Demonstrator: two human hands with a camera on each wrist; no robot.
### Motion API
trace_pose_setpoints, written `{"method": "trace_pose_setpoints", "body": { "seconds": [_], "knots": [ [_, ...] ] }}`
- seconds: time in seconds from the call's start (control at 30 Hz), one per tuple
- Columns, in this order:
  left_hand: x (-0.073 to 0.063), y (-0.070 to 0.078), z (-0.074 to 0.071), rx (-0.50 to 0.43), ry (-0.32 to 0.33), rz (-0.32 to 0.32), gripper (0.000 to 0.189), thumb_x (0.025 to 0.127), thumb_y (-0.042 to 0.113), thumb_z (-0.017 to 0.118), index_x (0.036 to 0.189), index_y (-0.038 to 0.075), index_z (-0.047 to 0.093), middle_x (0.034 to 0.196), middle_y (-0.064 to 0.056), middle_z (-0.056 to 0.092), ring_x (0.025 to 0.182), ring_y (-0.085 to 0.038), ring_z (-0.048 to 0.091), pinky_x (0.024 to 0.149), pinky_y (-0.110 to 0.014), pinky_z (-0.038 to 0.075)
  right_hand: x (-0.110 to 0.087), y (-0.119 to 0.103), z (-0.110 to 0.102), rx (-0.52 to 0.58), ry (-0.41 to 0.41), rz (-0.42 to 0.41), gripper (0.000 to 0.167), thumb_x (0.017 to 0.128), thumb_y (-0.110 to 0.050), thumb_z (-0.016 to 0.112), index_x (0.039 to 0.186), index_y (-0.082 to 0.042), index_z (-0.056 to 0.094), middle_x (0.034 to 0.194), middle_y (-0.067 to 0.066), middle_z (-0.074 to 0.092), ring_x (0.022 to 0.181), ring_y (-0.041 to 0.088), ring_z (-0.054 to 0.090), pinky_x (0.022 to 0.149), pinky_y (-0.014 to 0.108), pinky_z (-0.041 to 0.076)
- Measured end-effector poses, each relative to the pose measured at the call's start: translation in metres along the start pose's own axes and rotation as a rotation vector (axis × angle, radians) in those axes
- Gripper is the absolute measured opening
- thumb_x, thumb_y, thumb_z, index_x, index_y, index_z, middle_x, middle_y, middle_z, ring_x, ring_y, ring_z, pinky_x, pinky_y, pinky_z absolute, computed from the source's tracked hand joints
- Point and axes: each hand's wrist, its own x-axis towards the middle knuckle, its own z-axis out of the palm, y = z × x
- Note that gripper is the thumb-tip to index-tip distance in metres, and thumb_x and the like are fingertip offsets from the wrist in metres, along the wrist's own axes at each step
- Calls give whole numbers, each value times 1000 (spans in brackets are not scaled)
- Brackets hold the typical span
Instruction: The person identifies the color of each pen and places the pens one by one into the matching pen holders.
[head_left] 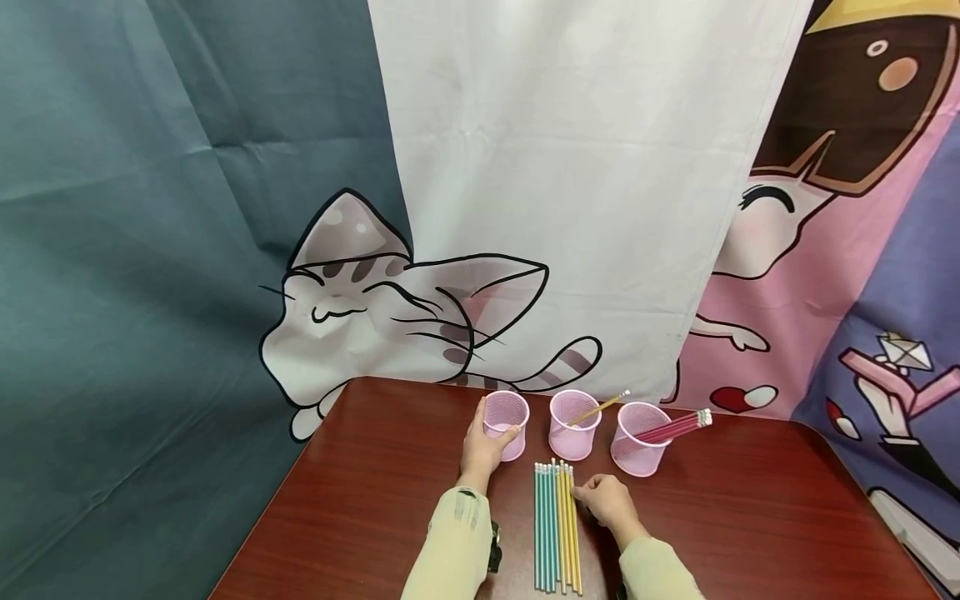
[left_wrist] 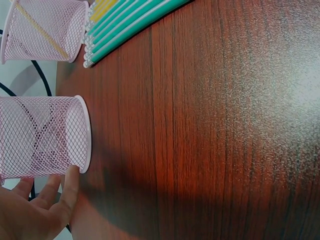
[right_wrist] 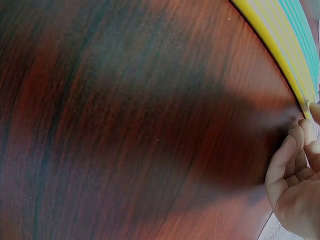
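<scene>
My left hand holds the left pink mesh pencil cup, with fingers along its left side and the thumb across its near side. In the left wrist view, fingertips touch the mesh near the rounded rim of this cup. A row of several teal pencils and yellow pencils lies on the table in front of the cups, light ends pointing away. At the right edge of that row, my right hand pinches the outermost yellow pencil near its far end, between thumb and forefinger.
One yellow pencil leans in the middle pink mesh cup. Several dark pink pencils lean rightward in the right pink mesh cup. Behind the brown table hangs a printed cartoon curtain.
</scene>
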Motion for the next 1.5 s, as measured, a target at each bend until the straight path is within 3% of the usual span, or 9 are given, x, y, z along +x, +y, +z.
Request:
{"method": "trace_pose_setpoints", "body": {
  "seconds": [0.5,0.77,1.03,1.23,1.5],
  "knots": [
    [0,1,0,0,0,-10,86,71,33,79,144,23,34,134,-17,47,114,-36,49,92,-51,39,0,3,3,-42,26,-19,20,71,-18,67,61,-8,53,50,-1,47,39,13,47,39,26,40],
    [-1,1,-1,1,-10,-15,86,72,34,78,144,23,34,135,-17,46,115,-37,49,92,-52,39,-1,2,0,-99,15,-43,21,70,-18,68,60,-5,55,58,3,51,42,16,50,39,28,43],
    [-2,4,-3,11,-13,-6,85,73,33,78,144,21,33,134,-19,46,114,-37,49,92,-52,39,-3,2,-1,-70,2,-28,23,70,-16,70,58,-3,55,58,5,51,44,17,53,39,28,47],
    [-2,4,-3,-9,-4,-3,84,72,29,79,143,20,35,134,-20,47,114,-38,49,92,-52,39,-5,0,-2,-99,18,-56,21,68,-16,67,54,-7,54,52,1,51,39,13,50,41,27,44],
    [-1,2,0,-17,-7,11,85,72,29,79,143,19,35,134,-21,46,115,-39,48,93,-53,38,-8,-1,-4,-149,38,-95,21,67,-16,65,51,-9,53,50,-2,49,48,15,47,48,30,41]
  ]
}}
